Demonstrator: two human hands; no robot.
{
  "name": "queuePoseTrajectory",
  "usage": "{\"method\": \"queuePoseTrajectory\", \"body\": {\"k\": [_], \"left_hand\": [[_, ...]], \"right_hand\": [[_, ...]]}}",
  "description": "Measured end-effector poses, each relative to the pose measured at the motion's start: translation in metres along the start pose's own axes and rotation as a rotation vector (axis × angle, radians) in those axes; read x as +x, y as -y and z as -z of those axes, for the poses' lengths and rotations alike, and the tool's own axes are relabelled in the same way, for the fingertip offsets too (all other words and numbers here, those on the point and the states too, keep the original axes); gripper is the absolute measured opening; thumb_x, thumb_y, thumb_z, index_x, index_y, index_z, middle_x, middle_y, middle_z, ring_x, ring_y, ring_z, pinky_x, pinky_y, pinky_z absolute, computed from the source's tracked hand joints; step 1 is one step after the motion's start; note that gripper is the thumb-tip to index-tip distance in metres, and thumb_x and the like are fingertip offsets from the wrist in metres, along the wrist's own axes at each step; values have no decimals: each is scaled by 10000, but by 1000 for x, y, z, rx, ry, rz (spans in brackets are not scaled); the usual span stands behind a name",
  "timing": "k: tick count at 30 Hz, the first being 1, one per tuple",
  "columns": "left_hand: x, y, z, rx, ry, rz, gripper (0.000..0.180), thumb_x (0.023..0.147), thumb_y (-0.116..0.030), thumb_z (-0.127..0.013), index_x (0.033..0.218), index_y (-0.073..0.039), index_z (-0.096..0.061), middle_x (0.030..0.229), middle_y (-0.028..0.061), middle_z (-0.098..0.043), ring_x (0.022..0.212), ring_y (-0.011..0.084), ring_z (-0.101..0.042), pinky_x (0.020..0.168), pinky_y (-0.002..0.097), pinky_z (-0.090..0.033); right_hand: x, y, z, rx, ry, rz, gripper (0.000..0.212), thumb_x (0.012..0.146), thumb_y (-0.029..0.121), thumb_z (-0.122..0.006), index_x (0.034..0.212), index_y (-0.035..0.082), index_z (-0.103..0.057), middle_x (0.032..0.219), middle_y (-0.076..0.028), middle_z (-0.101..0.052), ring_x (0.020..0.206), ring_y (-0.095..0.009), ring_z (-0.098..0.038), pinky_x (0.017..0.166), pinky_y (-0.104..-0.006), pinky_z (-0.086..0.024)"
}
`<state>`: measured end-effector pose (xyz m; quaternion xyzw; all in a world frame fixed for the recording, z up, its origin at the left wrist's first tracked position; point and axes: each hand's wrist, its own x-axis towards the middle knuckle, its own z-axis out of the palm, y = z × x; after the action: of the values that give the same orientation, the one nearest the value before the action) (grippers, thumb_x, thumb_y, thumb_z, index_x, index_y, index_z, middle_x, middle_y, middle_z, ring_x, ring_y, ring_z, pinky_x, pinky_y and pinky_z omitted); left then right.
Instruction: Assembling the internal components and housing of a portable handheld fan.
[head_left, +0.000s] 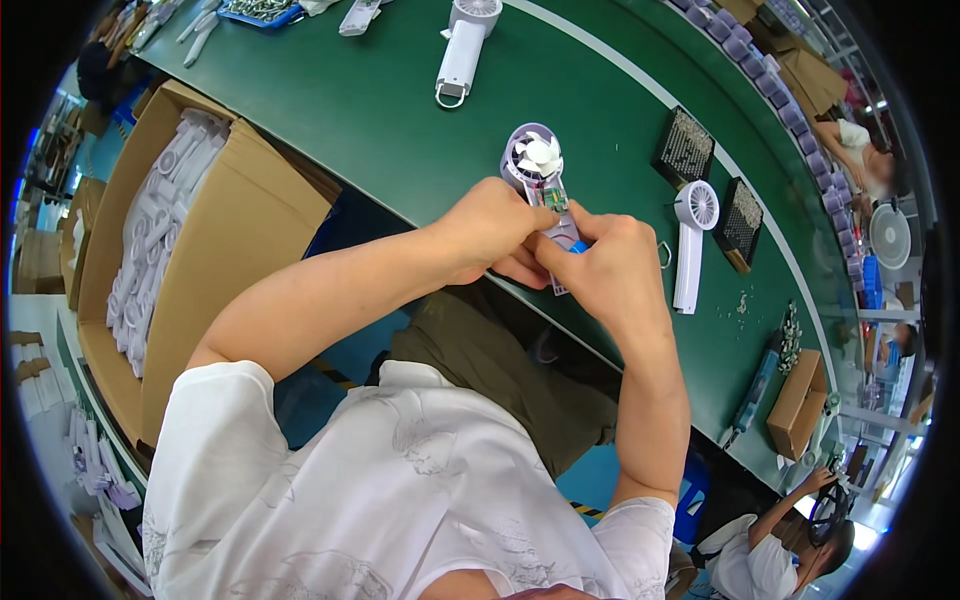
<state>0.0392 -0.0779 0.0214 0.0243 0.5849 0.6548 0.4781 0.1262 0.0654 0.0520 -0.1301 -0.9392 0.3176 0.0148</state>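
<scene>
Both my hands are closed around an opened handheld fan at the near edge of the green table. Its white blades, a small green circuit board and a blue part in the handle lie exposed. My left hand grips the handle from the left, its thumb by the board. From the right, my right hand pinches the handle near the blue part; its fingertips are partly hidden. Just right of that hand lies a closed white fan. Another white fan lies farther back.
A cardboard box full of white fan casings stands at the left. Two black trays of small parts sit at the right, near an electric screwdriver and a small open carton. A row of purple fan parts curves beyond. Other people sit at the right.
</scene>
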Motion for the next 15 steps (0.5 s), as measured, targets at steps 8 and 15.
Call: {"method": "queuePoseTrajectory", "body": {"k": [8,15], "left_hand": [[-4,3,-4,-56,-12,22,335,1037,-172,-575,1103,155,-610,985,230,-715,816,309,-765,703,428,-678],[-7,9,-5,-94,-26,50,332,1042,-161,-531,1101,155,-614,986,229,-706,824,322,-758,694,437,-675]], "right_hand": [[0,-2,-7,-34,-46,58,389,781,276,-720,933,-82,-733,598,-215,-629,575,-357,-671,593,-419,-547],[-2,3,-5,-22,-45,54,364,780,272,-717,911,-67,-732,602,-226,-629,568,-378,-667,576,-433,-544]]}}
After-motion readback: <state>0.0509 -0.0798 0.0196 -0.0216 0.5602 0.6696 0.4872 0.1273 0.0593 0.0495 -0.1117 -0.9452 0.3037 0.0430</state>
